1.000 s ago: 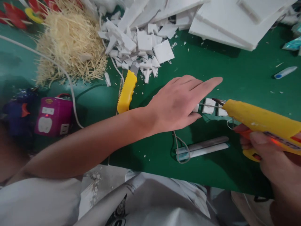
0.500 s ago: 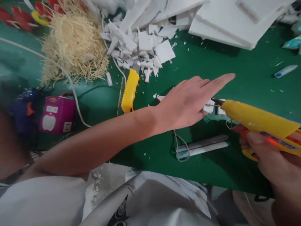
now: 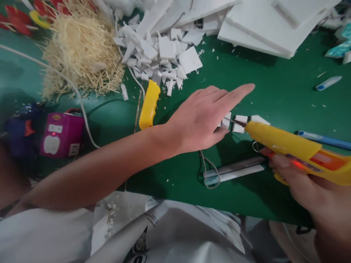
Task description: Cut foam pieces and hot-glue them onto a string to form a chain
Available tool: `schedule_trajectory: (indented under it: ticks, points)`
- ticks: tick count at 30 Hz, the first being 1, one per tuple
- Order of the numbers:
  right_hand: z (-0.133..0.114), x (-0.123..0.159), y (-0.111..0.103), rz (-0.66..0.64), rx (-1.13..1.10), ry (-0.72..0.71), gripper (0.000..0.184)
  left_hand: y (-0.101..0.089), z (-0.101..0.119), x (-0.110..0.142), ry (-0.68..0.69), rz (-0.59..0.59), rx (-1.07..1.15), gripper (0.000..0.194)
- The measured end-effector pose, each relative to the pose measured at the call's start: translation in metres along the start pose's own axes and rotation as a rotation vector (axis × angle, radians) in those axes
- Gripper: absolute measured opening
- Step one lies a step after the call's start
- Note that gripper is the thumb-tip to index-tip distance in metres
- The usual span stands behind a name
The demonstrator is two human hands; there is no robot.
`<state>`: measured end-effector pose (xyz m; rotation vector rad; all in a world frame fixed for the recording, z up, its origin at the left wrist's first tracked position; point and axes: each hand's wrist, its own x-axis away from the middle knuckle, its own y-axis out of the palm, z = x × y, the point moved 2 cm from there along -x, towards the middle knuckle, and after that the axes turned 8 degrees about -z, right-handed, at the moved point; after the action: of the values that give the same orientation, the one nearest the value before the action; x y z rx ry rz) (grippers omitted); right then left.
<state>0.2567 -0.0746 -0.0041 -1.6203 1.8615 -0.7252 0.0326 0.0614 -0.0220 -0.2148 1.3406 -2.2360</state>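
My left hand (image 3: pixel 197 117) reaches low over the green table, with its index finger stretched out to the right. The thumb and the bent fingers close around a small white foam piece (image 3: pixel 226 121), partly hidden under the hand. My right hand (image 3: pixel 304 182) grips a yellow glue gun (image 3: pixel 285 142) with a red light lit on its side. Its dark, thin nozzle points left at the foam piece beside my left thumb. More small foam blocks (image 3: pixel 240 124) lie in a row just behind the nozzle tip.
A yellow-handled cutter (image 3: pixel 149 104) lies left of my left hand, below a heap of foam scraps (image 3: pixel 167 51). Wood shavings (image 3: pixel 85 51), a purple power box (image 3: pixel 63 135) and a white cable (image 3: pixel 79 87) are at left. Foam sheets (image 3: pixel 255 29) lie behind; pens (image 3: pixel 323 138) at right.
My left hand has shifted left, and the glue gun has moved left with it. More of the white foam blocks and a blue pen behind the gun now show.
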Motion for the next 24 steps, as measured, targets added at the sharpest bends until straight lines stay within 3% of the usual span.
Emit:
schedule_trajectory:
  ticks: [5,11,16,24]
  points:
    - [-0.012,-0.008,0.004,-0.124,-0.026,0.053,0.033,-0.002,-0.008,0.005,0.008,0.055,-0.052,0.050]
    - [-0.016,-0.012,0.012,-0.065,-0.082,0.090,0.041,-0.001,-0.009,0.002,0.084,0.070,-0.128,0.046]
    - [-0.019,-0.015,0.010,-0.108,-0.088,0.125,0.040,-0.001,-0.007,0.000,0.085,0.072,-0.126,0.048]
    - [-0.013,-0.012,0.010,-0.018,-0.093,0.100,0.043,0.001,-0.007,0.002,0.111,0.090,-0.140,0.047]
